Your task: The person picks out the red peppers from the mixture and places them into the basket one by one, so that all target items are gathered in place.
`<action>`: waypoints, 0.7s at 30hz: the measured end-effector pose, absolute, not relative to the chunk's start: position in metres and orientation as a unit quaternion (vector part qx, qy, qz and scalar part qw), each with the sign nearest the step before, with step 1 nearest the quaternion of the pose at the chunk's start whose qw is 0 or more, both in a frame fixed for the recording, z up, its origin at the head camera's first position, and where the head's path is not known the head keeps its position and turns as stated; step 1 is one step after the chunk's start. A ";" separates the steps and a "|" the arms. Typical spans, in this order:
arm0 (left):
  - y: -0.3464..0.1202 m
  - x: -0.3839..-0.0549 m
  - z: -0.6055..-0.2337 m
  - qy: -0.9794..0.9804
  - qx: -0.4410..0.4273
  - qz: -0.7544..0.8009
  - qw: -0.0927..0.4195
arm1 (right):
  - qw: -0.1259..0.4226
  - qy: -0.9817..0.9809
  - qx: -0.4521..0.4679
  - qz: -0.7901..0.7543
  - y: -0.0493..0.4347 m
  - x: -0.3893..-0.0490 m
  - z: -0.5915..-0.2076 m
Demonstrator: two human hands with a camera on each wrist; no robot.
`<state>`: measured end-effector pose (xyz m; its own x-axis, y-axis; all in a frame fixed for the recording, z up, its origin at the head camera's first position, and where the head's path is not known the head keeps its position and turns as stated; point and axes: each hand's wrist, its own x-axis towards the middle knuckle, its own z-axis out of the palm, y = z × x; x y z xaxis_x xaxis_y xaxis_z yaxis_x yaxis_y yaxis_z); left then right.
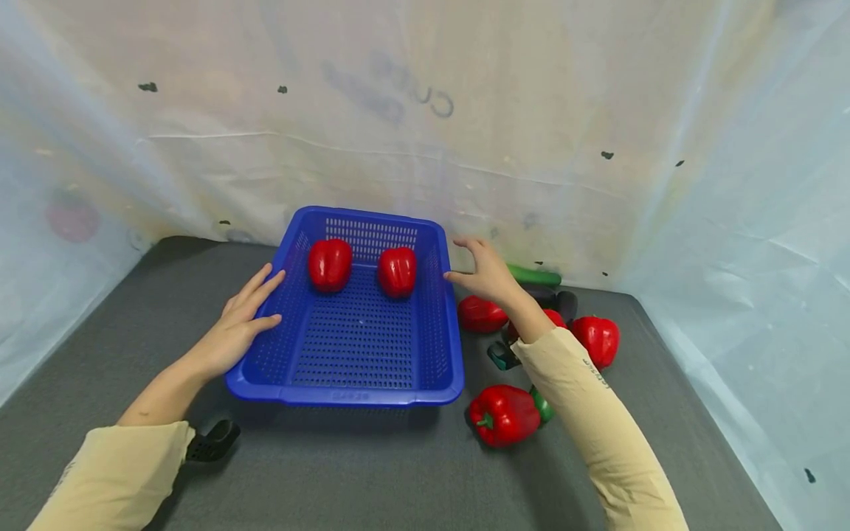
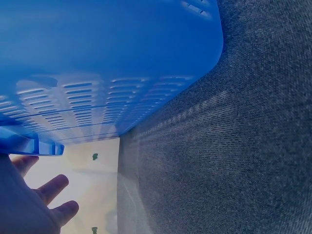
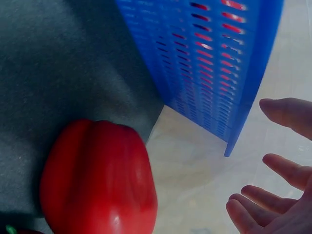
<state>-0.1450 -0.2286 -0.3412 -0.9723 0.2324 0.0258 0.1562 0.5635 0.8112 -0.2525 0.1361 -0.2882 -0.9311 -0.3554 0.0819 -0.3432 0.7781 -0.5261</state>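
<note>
Fingers straight and released, a left hand (image 1: 235,328) rests along one rim of a blue plastic basket (image 1: 345,396) on a gray worktop (image 1: 332,479), apparently to steady it. Inside, toward the far end, sit two red bell peppers (image 1: 330,265) (image 1: 398,272), likely kept from rolling away by the raised walls. The right hand (image 1: 490,276), fingers spread and holding nothing, hovers at the opposite rim, near more red peppers (image 1: 505,415) and a green cucumber (image 1: 534,276). From the head, its thumb seems to meet the rim; the right wrist view shows a gap. The left wrist view alone reveals the basket's slotted left outer wall.
</note>
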 end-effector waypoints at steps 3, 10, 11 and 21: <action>-0.229 -0.144 -0.341 0.884 0.111 0.452 0.041 | 0.012 0.944 -0.188 -0.271 0.139 -0.252 -0.290; -0.229 -0.144 -0.341 0.883 0.110 0.454 0.044 | 0.017 0.945 -0.186 -0.269 0.148 -0.251 -0.296; -0.229 -0.144 -0.341 0.883 0.109 0.455 0.045 | 0.018 0.945 -0.186 -0.269 0.149 -0.250 -0.296; -0.229 -0.144 -0.343 0.883 0.110 0.454 0.040 | 0.009 0.946 -0.197 -0.257 0.161 -0.245 -0.305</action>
<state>-0.1435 -0.2292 -0.3428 -0.9728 0.2300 0.0294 0.1577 0.5637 0.8108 -0.2450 0.1607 -0.3049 -0.9221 -0.3777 0.0840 -0.3683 0.7903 -0.4896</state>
